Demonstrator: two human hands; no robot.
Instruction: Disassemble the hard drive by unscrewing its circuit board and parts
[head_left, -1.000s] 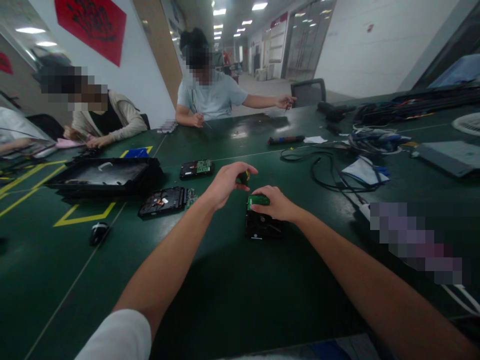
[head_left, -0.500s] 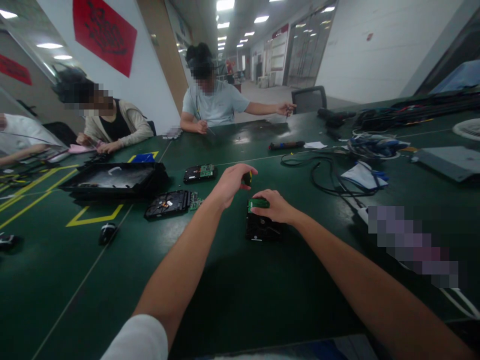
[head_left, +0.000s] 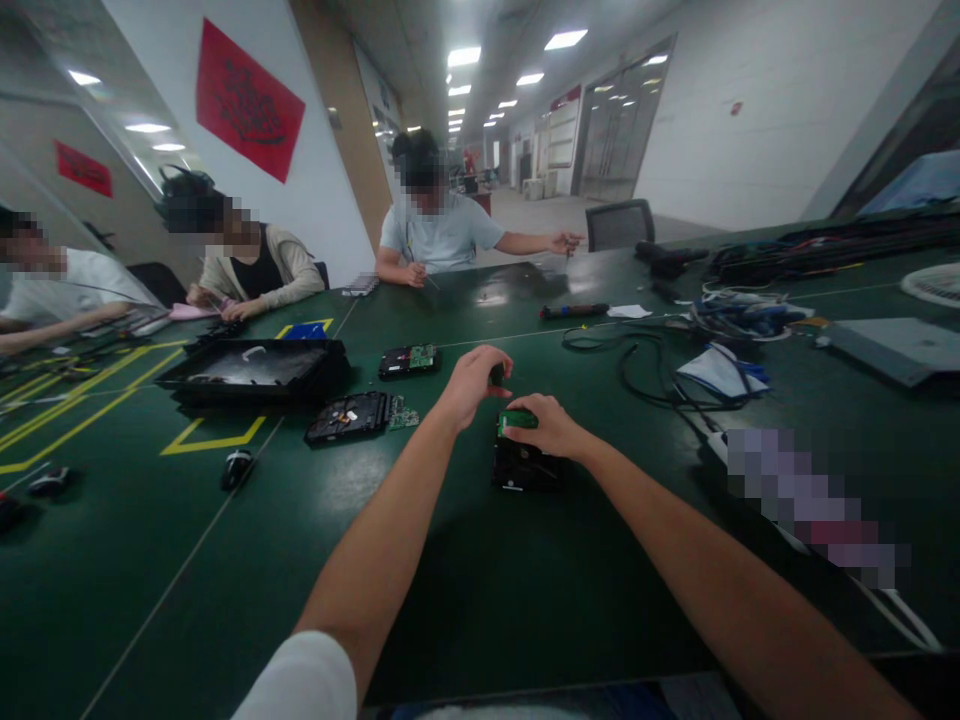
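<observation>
Hard drive (head_left: 517, 474) lies just near of your left hand (head_left: 471, 386), curled round a dark object (head_left: 497, 374); your right hand (head_left: 558, 428), closer, grips the green board (head_left: 514, 419).

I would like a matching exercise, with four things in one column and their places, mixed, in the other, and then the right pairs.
Things:
1. Hard drive nearest the camera
2. Black tray
3. Larger red poster
4. Mesh-backed chair

Places:
A. Beyond the far edge of the green table
B. On the white pillar
C. Beneath the green circuit board at the right hand
D. On the table, to the left of the left hand

Right pairs: 1-C, 2-D, 3-B, 4-A
</observation>
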